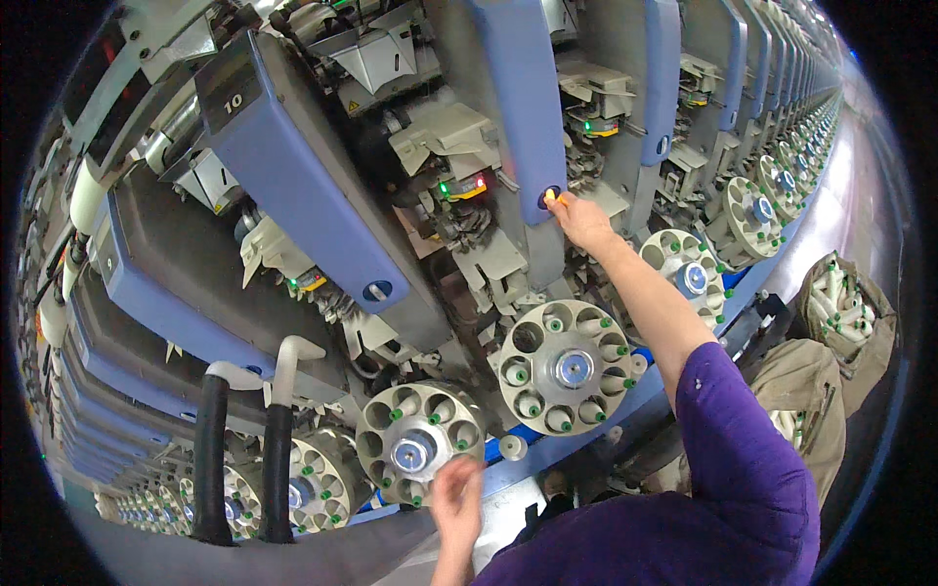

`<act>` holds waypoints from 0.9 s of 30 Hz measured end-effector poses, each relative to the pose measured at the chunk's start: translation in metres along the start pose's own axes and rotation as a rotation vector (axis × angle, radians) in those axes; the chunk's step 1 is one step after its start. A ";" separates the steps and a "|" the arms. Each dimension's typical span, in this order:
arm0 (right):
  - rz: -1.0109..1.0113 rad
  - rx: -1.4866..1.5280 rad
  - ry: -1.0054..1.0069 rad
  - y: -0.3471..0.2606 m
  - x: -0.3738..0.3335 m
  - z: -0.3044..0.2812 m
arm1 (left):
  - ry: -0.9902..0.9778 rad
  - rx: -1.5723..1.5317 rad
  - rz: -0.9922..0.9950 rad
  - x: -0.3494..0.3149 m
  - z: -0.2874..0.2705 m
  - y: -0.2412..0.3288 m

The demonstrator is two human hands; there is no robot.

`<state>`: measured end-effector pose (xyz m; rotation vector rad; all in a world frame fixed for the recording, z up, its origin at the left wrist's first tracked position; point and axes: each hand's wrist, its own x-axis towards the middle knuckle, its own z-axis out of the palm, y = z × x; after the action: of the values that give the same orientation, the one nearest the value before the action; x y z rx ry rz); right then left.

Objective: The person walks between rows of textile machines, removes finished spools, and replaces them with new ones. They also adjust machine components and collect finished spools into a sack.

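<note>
Reaching forward, my right hand [584,223] has its fingers closed on a small yellow knob [551,198] at the lower end of a blue machine panel [518,107]. My left hand [457,496] is low, in front of a round bobbin magazine [418,441]; it is smeared by motion and its fingers do not show clearly. Below my right forearm sits another round magazine [572,368], its pockets holding several green-tipped bobbins around a metal hub. Left of the right hand, a small unit with green and red lights [463,187] glows.
A long row of like machine units with blue panels [303,176] runs both ways. Two bent grey-white handles with black grips [278,459] rise at lower left. At right, cloth sacks [796,381] hold white bobbins [842,301]. A blue rail [518,469] runs under the magazines.
</note>
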<state>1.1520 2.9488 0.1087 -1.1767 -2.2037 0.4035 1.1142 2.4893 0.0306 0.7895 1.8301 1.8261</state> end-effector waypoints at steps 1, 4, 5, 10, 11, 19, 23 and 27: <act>0.000 0.026 -0.005 -0.001 0.004 0.006 | -0.049 -0.003 0.004 0.025 0.018 0.000; 0.043 0.428 -0.037 0.002 0.006 0.022 | -0.117 -0.058 0.112 0.111 0.072 0.006; 0.127 0.625 -0.076 0.003 0.005 0.028 | -0.132 -0.158 0.065 0.141 0.090 0.006; 0.214 0.968 -0.168 0.014 0.003 0.035 | -0.253 -0.206 -0.425 0.268 0.182 -0.009; 0.168 1.002 -0.154 0.016 0.004 0.034 | -0.267 -0.199 -0.440 0.291 0.201 -0.014; 0.099 0.980 -0.342 0.034 0.011 0.041 | -0.239 -0.420 -0.532 0.344 0.255 -0.077; 0.124 0.897 -0.295 0.027 0.005 0.040 | -0.377 -0.140 -0.557 0.346 0.239 -0.058; 0.217 0.855 -0.532 0.010 0.006 -0.016 | -0.814 0.574 -0.550 0.349 0.204 0.042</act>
<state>1.1663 2.9592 0.1180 -0.8605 -1.9157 1.7068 0.9938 2.8720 0.0961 0.9098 1.7326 0.4997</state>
